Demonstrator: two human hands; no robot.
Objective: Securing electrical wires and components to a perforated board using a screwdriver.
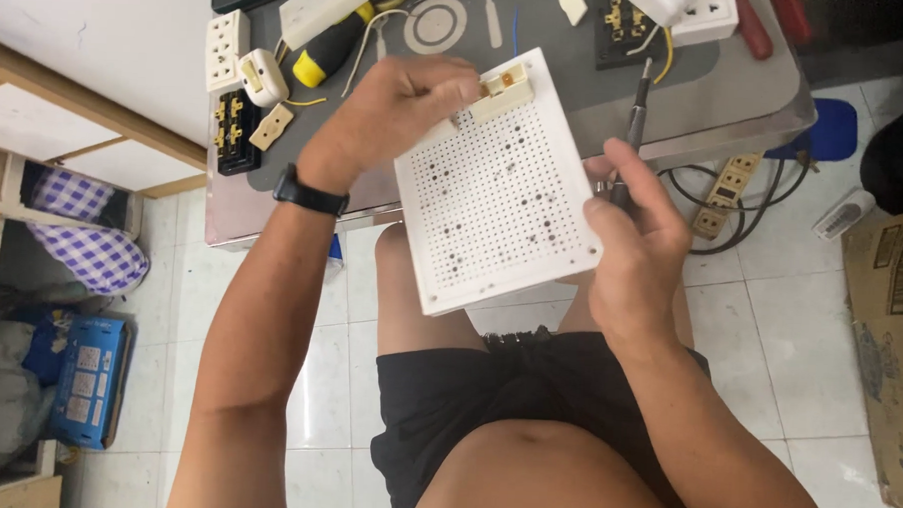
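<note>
A square white perforated board (494,190) is tilted over my lap, its far edge near the table. My left hand (402,107), with a black watch on the wrist, grips the board's upper left corner, fingers beside a small cream switch part (502,89) mounted on it. My right hand (637,235) supports the board's right edge and also holds a dark-handled screwdriver (631,130) pointing up and away from me.
A low grey table (717,103) carries white sockets (227,46), a dismantled black socket base (236,131), a yellow-black handled tool (328,51) and wires. A beige power strip (726,193) lies on the tiled floor. A cardboard box (889,339) stands right; a blue box (87,376) left.
</note>
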